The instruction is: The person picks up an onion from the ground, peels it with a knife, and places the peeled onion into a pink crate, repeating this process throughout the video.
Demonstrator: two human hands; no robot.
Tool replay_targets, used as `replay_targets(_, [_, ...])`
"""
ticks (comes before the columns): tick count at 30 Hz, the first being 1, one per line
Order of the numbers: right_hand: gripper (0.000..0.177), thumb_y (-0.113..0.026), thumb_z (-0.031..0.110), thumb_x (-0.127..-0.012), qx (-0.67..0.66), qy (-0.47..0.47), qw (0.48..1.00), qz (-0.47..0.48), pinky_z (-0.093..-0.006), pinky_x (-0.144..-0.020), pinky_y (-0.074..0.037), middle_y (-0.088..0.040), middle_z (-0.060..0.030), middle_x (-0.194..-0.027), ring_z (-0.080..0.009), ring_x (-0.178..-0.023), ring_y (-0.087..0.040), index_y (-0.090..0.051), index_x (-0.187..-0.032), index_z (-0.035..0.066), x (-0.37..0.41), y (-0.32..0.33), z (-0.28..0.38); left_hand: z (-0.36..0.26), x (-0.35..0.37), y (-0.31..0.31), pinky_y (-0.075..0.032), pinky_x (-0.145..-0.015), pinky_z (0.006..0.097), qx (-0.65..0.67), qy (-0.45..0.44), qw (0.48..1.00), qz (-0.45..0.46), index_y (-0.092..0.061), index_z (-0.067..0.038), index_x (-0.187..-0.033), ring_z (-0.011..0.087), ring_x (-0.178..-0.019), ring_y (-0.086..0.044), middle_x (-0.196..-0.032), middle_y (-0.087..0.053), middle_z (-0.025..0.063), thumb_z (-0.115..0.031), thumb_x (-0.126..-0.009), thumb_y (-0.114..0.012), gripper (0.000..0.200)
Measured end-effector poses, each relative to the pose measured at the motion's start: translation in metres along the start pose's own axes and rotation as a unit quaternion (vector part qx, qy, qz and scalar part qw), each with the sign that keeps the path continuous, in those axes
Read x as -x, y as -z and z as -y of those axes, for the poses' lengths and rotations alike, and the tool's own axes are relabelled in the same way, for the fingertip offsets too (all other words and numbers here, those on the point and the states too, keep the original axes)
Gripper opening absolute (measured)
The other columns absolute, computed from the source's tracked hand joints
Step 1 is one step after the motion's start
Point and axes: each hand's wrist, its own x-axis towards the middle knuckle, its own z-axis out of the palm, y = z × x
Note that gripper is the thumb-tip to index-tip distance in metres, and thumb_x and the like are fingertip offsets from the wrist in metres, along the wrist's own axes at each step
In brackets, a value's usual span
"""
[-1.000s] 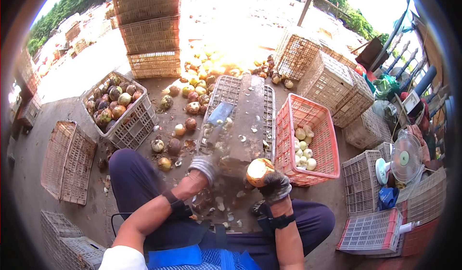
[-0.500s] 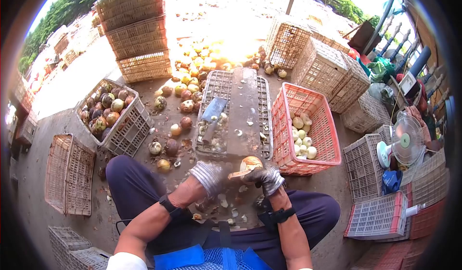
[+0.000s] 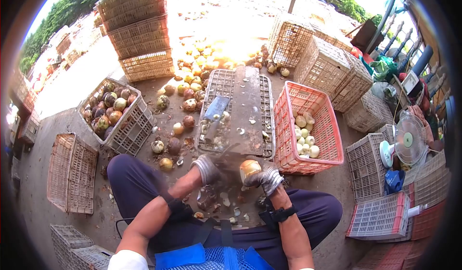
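Standing at left, a lattice crate [image 3: 134, 132] holds unpeeled onions [image 3: 102, 120]. The gloved left hand [image 3: 207, 169] is curled and blurred; whether it grips anything cannot be told. Rightward, the partly bared onion [image 3: 250, 170] sits within the gloved right hand's [image 3: 267, 176] closed fingers. Its hanging strip no longer shows, suggesting skin came away. At right, a red crate [image 3: 312, 165] contains pale onions [image 3: 304, 141].
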Motion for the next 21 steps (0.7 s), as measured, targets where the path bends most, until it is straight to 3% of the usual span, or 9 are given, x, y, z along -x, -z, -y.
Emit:
replay_targets(2, [0.071,-0.087,0.019,-0.045,0.113,0.064,0.990,-0.045,-0.0307,-0.073,-0.054,-0.066,-0.0051,-0.094,-0.0161,-0.082,-0.063,-0.062,-0.111,0.005,0.005,-0.008,0.001,-0.031,0.003,0.024,-0.043,-0.045,0.0246,0.036,0.104,0.994,0.013,-0.065,-0.002,-0.101,0.0070,-0.054,-0.051,-0.069,-0.062,0.0008,-0.011,-0.068,-0.077,0.036])
replay_targets(7, [0.078,-0.085,0.030,-0.045,0.197,-0.027,0.979,-0.039,-0.0335,-0.082,-0.051,-0.066,-0.0127,-0.102,-0.0249,-0.091,-0.064,-0.058,-0.115,0.007,0.005,-0.014,0.027,-0.067,0.020,0.015,-0.049,-0.059,0.0261,0.263,0.059,0.955,-0.125,-0.066,-0.002,-0.105,0.0065,-0.067,-0.055,-0.079,-0.066,0.0023,-0.013,-0.070,-0.078,0.038])
replay_targets(10, [0.077,-0.082,0.035,-0.050,0.240,0.003,0.969,-0.063,-0.0355,-0.083,-0.051,-0.065,-0.0158,-0.103,-0.0298,-0.094,-0.064,-0.056,-0.117,0.007,0.000,-0.027,0.014,-0.084,0.016,0.018,-0.050,-0.065,0.0258,0.171,0.030,0.977,-0.120,-0.066,-0.002,-0.106,0.0063,-0.073,-0.056,-0.084,-0.067,0.0028,-0.014,-0.071,-0.078,0.039])
replay_targets(11, [0.038,-0.072,0.029,-0.067,0.244,0.079,0.961,-0.103,-0.0405,-0.074,-0.050,-0.065,-0.0158,-0.087,-0.0336,-0.082,-0.063,-0.060,-0.096,0.007,0.002,-0.035,0.012,-0.079,0.015,0.015,-0.050,-0.066,0.0258,0.198,0.040,0.973,-0.113,-0.067,-0.002,-0.106,0.0066,-0.073,-0.057,-0.083,-0.067,0.0025,-0.013,-0.071,-0.077,0.038])
replay_targets(13, [0.038,-0.072,0.028,-0.067,0.247,0.090,0.957,-0.121,-0.0405,-0.074,-0.050,-0.064,-0.0168,-0.087,-0.0347,-0.082,-0.063,-0.060,-0.095,0.006,0.001,-0.043,0.011,-0.051,0.010,0.009,-0.050,-0.066,0.0254,0.085,-0.112,0.982,-0.126,-0.067,-0.002,-0.105,0.0066,-0.073,-0.057,-0.083,-0.067,0.0024,-0.012,-0.071,-0.076,0.036])
replay_targets(14, [0.038,-0.072,0.028,-0.067,0.248,0.095,0.955,-0.131,-0.0405,-0.075,-0.050,-0.064,-0.0173,-0.087,-0.0353,-0.082,-0.062,-0.060,-0.095,0.005,0.000,-0.045,0.010,-0.053,0.011,0.009,-0.050,-0.067,0.0253,0.148,-0.052,0.981,-0.113,-0.068,-0.002,-0.103,0.0068,-0.073,-0.057,-0.082,-0.067,0.0021,-0.011,-0.071,-0.075,0.034])
replay_targets(15, [0.050,-0.074,0.029,-0.065,0.229,0.076,0.961,-0.135,-0.0399,-0.077,-0.050,-0.063,-0.0174,-0.090,-0.0346,-0.084,-0.062,-0.056,-0.105,0.003,0.002,-0.044,0.014,-0.055,0.013,0.009,-0.051,-0.067,0.0251,0.211,0.009,0.972,-0.107,-0.068,-0.002,-0.102,0.0069,-0.073,-0.058,-0.081,-0.066,0.0019,-0.009,-0.071,-0.075,0.032])
replay_targets(19, [0.074,-0.074,0.027,-0.066,0.242,0.185,0.934,-0.187,-0.0364,-0.080,-0.050,-0.061,-0.0153,-0.099,-0.0301,-0.087,-0.061,-0.041,-0.126,0.000,-0.007,-0.039,0.006,-0.041,0.010,0.003,-0.049,-0.065,0.0258,0.127,-0.111,0.974,-0.153,-0.068,-0.002,-0.095,0.0069,-0.070,-0.056,-0.077,-0.064,0.0001,-0.014,-0.071,-0.076,0.028])
replay_targets(21, [0.068,-0.073,0.026,-0.068,0.188,0.158,0.957,-0.157,-0.0364,-0.080,-0.050,-0.061,-0.0164,-0.098,-0.0313,-0.087,-0.061,-0.044,-0.124,0.000,-0.003,-0.036,0.018,-0.065,0.013,0.001,-0.048,-0.063,0.0264,0.294,0.031,0.936,-0.192,-0.067,-0.002,-0.092,0.0069,-0.068,-0.055,-0.074,-0.063,-0.0007,-0.017,-0.071,-0.077,0.028])
